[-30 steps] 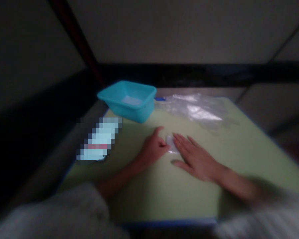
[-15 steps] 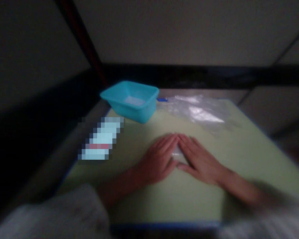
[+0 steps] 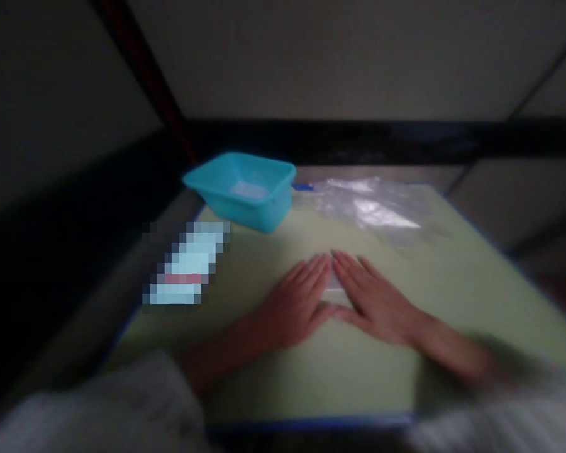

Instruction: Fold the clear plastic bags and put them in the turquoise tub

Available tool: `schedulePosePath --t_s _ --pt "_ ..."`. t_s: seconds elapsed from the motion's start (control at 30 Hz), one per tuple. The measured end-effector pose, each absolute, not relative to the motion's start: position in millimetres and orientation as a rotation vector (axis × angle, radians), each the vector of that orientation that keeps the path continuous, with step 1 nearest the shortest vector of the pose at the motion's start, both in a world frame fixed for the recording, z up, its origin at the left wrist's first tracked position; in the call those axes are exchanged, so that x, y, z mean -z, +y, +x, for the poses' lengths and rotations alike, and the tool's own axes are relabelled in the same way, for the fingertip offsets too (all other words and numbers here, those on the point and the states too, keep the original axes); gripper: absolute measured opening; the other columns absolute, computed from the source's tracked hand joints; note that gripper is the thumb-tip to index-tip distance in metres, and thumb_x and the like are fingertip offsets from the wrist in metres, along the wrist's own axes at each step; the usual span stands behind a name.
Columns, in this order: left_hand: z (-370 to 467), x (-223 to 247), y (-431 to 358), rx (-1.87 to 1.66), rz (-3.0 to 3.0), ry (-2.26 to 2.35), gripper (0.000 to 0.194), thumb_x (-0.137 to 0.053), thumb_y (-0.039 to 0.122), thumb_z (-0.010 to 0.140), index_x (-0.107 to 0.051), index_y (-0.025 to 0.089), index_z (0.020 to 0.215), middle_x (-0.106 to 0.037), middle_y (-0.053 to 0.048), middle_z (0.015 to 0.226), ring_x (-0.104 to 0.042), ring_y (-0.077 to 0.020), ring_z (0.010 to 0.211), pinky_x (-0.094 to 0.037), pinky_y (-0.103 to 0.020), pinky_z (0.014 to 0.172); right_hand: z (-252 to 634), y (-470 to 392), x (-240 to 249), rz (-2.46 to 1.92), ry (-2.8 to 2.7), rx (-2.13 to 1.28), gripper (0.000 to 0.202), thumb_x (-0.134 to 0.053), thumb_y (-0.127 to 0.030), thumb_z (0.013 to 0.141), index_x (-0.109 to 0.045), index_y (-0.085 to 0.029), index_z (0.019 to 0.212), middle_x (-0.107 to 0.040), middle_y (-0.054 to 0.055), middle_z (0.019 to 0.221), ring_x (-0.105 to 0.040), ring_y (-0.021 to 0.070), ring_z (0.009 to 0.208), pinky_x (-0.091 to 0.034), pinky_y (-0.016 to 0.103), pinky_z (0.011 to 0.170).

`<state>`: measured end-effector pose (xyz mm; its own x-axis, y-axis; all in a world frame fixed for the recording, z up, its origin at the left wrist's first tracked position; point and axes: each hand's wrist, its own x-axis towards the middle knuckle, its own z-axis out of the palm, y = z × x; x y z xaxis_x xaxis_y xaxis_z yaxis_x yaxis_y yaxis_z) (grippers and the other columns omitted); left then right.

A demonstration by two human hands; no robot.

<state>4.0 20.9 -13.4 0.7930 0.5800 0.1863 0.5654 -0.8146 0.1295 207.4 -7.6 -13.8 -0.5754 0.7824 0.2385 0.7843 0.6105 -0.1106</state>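
Observation:
My left hand (image 3: 298, 301) lies flat, palm down, with its fingers stretched out. Opposite it, my right hand (image 3: 378, 298) is laid flat in the same way, and the two thumbs meet. Between and partly under the hands is a small, pale, see-through plastic piece (image 3: 332, 283). The hands cover most of it, so its kind cannot be made out. Both hands rest over the yellow-green tabletop (image 3: 358, 384).
A turquoise plastic basin (image 3: 272, 212) stands at the back left with something whitish inside. Clear plastic bags (image 3: 372, 211) lie spread at the back right, beside a small blue object (image 3: 303, 187). A pixelated pale blue rectangle (image 3: 188, 264) is at the left edge.
The view has shifted slightly, moving everything a little to the left in the picture. My hands stay flat over the plastic piece, with a slightly wider gap between the fingertips.

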Motion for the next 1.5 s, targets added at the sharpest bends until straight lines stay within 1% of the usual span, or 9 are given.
schedulePosePath --t_s 0.17,0.33,0.5,0.73,0.9,1.0,1.1,1.3,1.5 --pt "3.4 14.8 20.9 -0.354 2.917 0.907 0.059 -0.031 0.042 0.094 -0.026 0.004 0.14 -0.024 -0.02 0.149 -0.014 -0.0258 0.141 -0.017 -0.044 0.113 208.0 -8.0 14.2 -1.284 -2.576 0.023 0.079 -0.034 -0.06 0.089 -0.014 -0.009 0.147 -0.025 0.02 0.148 -0.021 0.0268 0.138 -0.022 0.049 0.111" --pt "3.6 15.9 21.6 -0.322 2.925 0.918 0.06 -0.034 0.041 0.093 -0.028 0.003 0.139 -0.023 -0.02 0.149 -0.014 -0.0268 0.141 -0.016 -0.043 0.114 209.1 -8.2 13.0 -1.285 -2.606 0.015 0.08 -0.033 -0.062 0.089 -0.018 -0.007 0.146 -0.026 0.021 0.147 -0.02 0.0273 0.138 -0.022 0.05 0.11" --pt "3.4 14.2 21.6 -0.31 2.915 0.918 0.06 -0.035 0.039 0.093 -0.028 0.002 0.139 -0.023 -0.021 0.149 -0.015 -0.027 0.14 -0.017 -0.044 0.113 210.9 -8.5 11.7 -1.309 -2.604 0.008 0.08 -0.031 -0.063 0.089 -0.017 -0.009 0.146 -0.026 0.02 0.148 -0.021 0.0271 0.138 -0.022 0.051 0.11" --pt "2.0 15.0 21.5 -0.283 2.952 0.912 0.06 -0.037 0.037 0.092 -0.027 0.003 0.14 -0.022 -0.02 0.149 -0.013 -0.028 0.14 -0.016 -0.044 0.113 218.5 -10.2 12.6 -1.355 -2.606 0.035 0.079 -0.03 -0.062 0.09 -0.019 -0.007 0.145 -0.027 0.021 0.147 -0.022 0.0268 0.138 -0.022 0.051 0.11" --pt "2.7 17.5 21.4 -0.312 2.954 0.931 0.06 -0.039 0.038 0.092 -0.028 0.004 0.14 -0.022 -0.02 0.15 -0.013 -0.0271 0.141 -0.018 -0.044 0.114 220.0 -9.0 13.5 -1.351 -2.581 0.039 0.079 -0.033 -0.061 0.089 -0.02 -0.007 0.145 -0.026 0.021 0.147 -0.02 0.0271 0.138 -0.022 0.051 0.11" --pt "4.1 17.9 21.2 -0.335 2.938 0.977 0.061 -0.042 0.034 0.09 -0.026 0.002 0.14 -0.021 -0.02 0.15 -0.013 -0.0264 0.141 -0.02 -0.043 0.114 215.8 -7.4 11.5 -1.325 -2.557 0.044 0.08 -0.034 -0.06 0.089 -0.016 -0.006 0.146 -0.023 0.021 0.148 -0.018 0.0271 0.139 -0.024 0.05 0.11" --pt "5.4 16.3 20.6 -0.355 2.92 1.006 0.061 -0.043 0.031 0.089 -0.026 0.001 0.139 -0.02 -0.021 0.15 -0.013 -0.0262 0.14 -0.023 -0.042 0.114 208.7 -7.6 8.8 -1.258 -2.581 0.035 0.082 -0.034 -0.061 0.089 -0.013 -0.005 0.146 -0.019 0.02 0.15 -0.014 0.0267 0.14 -0.023 0.05 0.111" --pt "5.2 13.0 20.3 -0.335 2.939 0.965 0.055 -0.042 0.025 0.088 -0.033 0.001 0.136 -0.024 -0.02 0.149 -0.015 -0.0265 0.14 -0.025 -0.043 0.113 199.2 -9.6 8.5 -1.243 -2.652 -0.017 0.082 -0.032 -0.06 0.09 -0.02 0.0 0.144 -0.019 0.02 0.149 -0.011 0.0254 0.14 -0.019 0.048 0.113" --pt "4.1 15.9 20.7 -0.289 2.973 0.952 0.056 -0.041 0.031 0.091 -0.033 -0.001 0.136 -0.024 -0.021 0.148 -0.016 -0.0287 0.139 -0.024 -0.044 0.113 199.1 -10.2 9.3 -1.282 -2.656 -0.035 0.081 -0.031 -0.061 0.09 -0.022 -0.002 0.143 -0.022 0.021 0.148 -0.014 0.0262 0.14 -0.019 0.049 0.112"
